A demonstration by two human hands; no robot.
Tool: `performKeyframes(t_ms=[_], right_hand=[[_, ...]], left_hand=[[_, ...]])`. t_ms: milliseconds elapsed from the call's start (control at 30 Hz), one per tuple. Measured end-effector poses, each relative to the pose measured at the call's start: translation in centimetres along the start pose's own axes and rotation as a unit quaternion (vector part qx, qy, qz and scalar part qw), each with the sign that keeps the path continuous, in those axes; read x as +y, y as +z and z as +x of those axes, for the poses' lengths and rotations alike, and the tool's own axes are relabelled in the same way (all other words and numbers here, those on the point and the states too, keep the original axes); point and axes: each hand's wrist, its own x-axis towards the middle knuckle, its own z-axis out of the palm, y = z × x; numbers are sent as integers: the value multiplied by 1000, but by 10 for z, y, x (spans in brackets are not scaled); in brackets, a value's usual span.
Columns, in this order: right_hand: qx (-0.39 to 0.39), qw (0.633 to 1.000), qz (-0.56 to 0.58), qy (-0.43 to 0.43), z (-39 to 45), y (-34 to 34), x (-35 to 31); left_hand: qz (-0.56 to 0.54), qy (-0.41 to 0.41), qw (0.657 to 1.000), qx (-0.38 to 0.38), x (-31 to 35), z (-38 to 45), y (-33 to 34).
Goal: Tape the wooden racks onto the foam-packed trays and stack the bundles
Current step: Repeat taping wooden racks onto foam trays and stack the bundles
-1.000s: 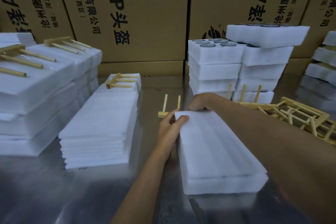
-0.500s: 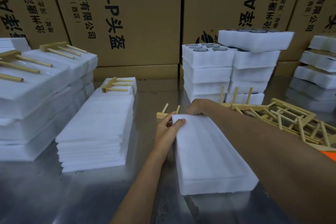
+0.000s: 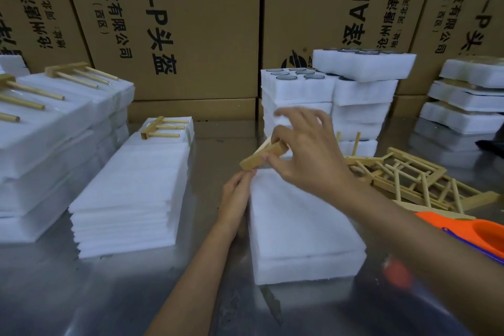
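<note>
A wooden rack (image 3: 263, 155) is pinched between the thumb and curled fingers of the right hand (image 3: 308, 155); it is held tilted above the far end of the foam tray (image 3: 297, 229). The other fingers of this hand are blurred. The fingertips of the left hand (image 3: 236, 199) are pressed together against the far left corner of the tray, which lies flat on the metal table (image 3: 109, 294). Just left, a stack of foam sheets (image 3: 131, 194) is seen with one rack on its far end. A pile of racks (image 3: 414, 183) lies to the right, beside an orange tool (image 3: 485, 234). Foam trays are stacked behind (image 3: 327, 95), before cardboard boxes (image 3: 191, 22).
</note>
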Motion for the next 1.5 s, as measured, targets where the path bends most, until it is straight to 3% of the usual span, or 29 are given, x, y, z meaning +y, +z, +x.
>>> performKeyframes(t_ms=[233, 533, 767, 967, 1167, 1300, 1400, 1500], right_hand=[[-80, 993, -82, 2, -65, -3, -32], [-126, 988, 51, 74, -83, -2, -32], [-164, 980, 100, 47, -102, -17, -20], [-164, 978, 120, 54, -117, -28, -4], [-89, 978, 45, 185, -141, -50, 45], [-26, 925, -168, 340, -182, -58, 85], [-57, 886, -224, 401, -198, -59, 89], [-33, 886, -189, 422, -196, -59, 94]], left_hand=[[42, 13, 998, -36, -2, -5, 2], [32, 13, 999, -36, 0, -3, 1], [66, 10, 994, -84, 3, -9, 6], [61, 6, 996, -62, 4, -15, 8], [1, -8, 1000, -30, 7, -17, 7], [-9, -21, 1000, -14, 6, -13, 5], [-4, 16, 1000, 18, 12, -15, 7], [29, 93, 993, 62, 26, -24, 8]])
